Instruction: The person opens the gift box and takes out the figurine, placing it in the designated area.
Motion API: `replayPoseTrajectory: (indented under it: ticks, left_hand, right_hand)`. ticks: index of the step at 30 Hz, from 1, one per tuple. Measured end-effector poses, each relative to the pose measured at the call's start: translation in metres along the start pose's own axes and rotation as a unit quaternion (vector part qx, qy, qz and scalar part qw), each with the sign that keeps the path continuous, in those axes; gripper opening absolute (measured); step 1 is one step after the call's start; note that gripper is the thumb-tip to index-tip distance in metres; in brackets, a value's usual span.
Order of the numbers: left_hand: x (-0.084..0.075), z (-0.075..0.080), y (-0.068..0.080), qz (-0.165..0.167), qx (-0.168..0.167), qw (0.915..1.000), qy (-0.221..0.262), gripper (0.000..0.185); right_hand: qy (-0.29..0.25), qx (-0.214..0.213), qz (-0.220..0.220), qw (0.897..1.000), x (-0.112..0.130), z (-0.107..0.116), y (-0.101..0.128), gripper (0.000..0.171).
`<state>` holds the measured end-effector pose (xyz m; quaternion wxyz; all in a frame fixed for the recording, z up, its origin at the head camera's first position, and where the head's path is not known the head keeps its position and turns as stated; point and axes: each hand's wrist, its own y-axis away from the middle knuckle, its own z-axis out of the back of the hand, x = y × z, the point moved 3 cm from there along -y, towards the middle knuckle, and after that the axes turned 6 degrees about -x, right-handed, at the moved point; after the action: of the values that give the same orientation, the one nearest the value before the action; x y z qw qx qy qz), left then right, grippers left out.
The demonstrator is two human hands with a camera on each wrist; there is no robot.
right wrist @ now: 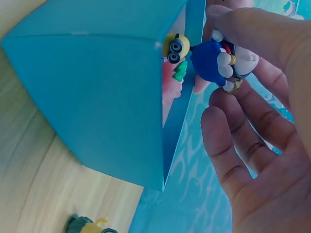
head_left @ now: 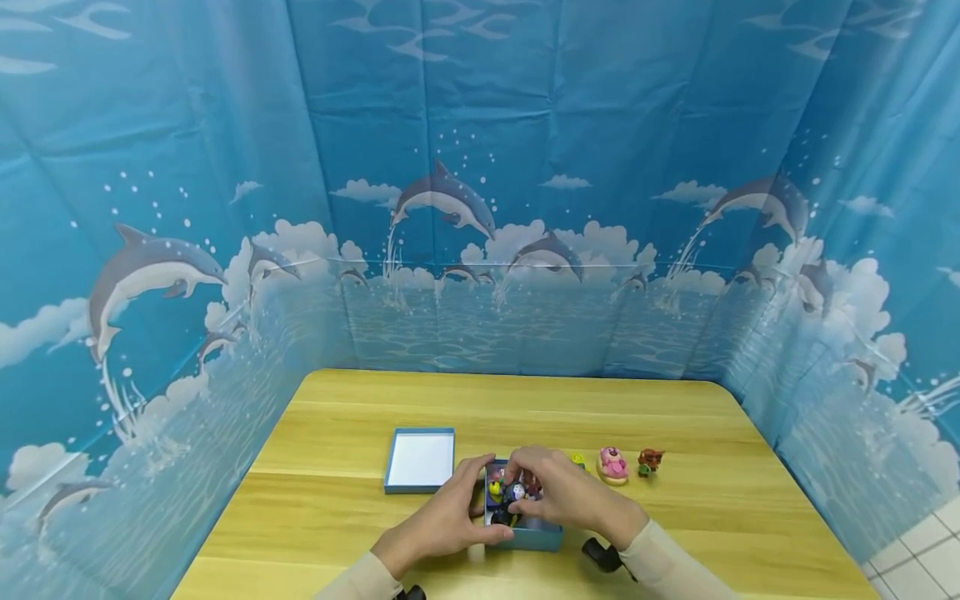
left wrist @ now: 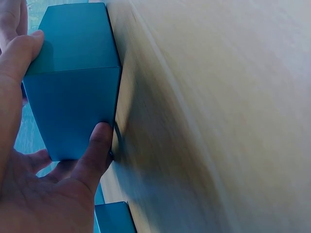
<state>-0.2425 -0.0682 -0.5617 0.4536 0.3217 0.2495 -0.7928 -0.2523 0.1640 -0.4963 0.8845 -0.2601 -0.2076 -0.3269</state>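
The right hand (head_left: 564,492) pinches a figurine (right wrist: 224,63), blue side pointing away from the palm, long axis unclear. The left hand (head_left: 446,517) grips the box (right wrist: 99,92)

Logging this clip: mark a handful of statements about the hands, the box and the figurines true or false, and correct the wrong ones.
1. The right hand holds a blue-and-white figurine. True.
2. The left hand is clear of the blue box. False: it grips the box.
3. A shallow lid lies left of the box, white inside facing up. True.
4. The box holds nothing. False: a yellow goggled figurine is inside, among others.
5. The brown figurine is left of the lid. False: it is on the table, right of the box.
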Motion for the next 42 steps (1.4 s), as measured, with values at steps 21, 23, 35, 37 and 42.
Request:
replayPoseTrajectory:
  ticks: [21,23,35,37,42]
  left_hand:
    - [0.001,-0.002,0.001,0.004,0.002,1.0,0.008,0.114]
    - [0.001,-0.001,0.001,0.004,0.002,0.9999,0.009,0.114]
    - [-0.003,0.0,0.001,0.002,0.0,0.9998,0.018,0.113]
    - [-0.001,-0.001,0.0,0.003,0.0,0.9998,0.018,0.113]
    - [0.002,-0.002,-0.001,0.002,0.0,0.9998,0.021,0.114]
  right_hand:
    - [0.011,-0.022,0.014,1.0,0.006,0.011,0.006,0.037]
    - [0.012,-0.026,0.018,0.999,0.005,0.011,0.006,0.037]
    - [0.025,-0.073,0.035,0.996,0.002,0.015,0.01,0.038]
    - [0.028,-0.078,0.034,0.996,0.001,0.016,0.01,0.038]
    - [0.023,-0.087,0.036,0.995,0.0,0.017,0.011,0.038]
